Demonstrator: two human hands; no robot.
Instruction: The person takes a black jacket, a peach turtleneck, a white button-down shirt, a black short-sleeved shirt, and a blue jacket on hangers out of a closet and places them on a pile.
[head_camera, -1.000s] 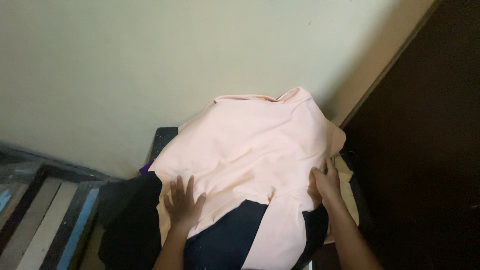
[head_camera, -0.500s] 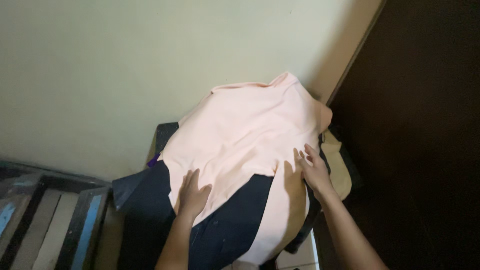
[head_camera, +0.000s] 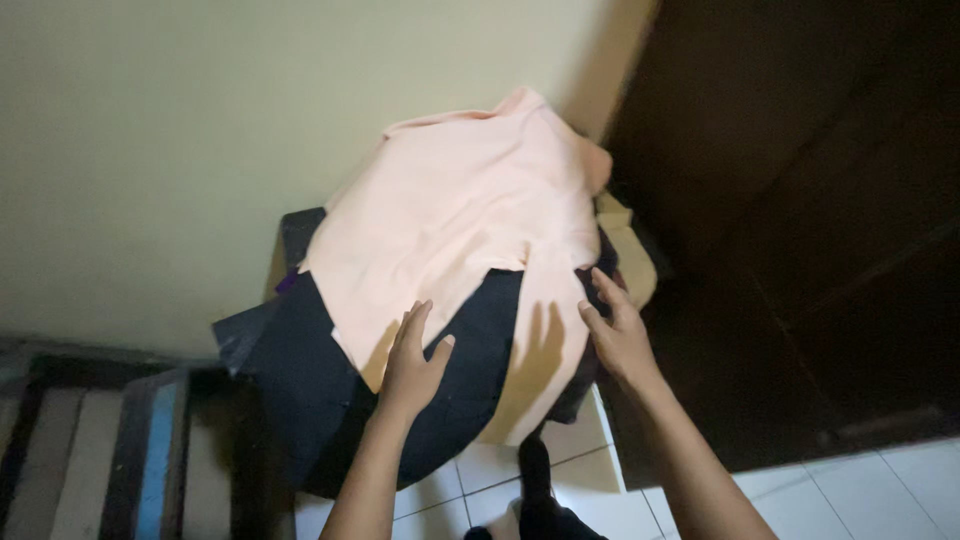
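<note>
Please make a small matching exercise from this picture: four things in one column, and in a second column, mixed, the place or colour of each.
Things:
1. garment on top
2. cloth underneath
3. left hand
4. right hand

Descriptions:
a. at the pile's right edge
b. pale peach
c. flat where peach meets dark cloth
d. dark, almost black

Pairs: 1-b, 2-d, 3-c, 4-a

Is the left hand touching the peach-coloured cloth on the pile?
Touching. The head view shows the left hand lying flat with its fingers over the lower edge of the peach cloth, no gap visible.
</note>
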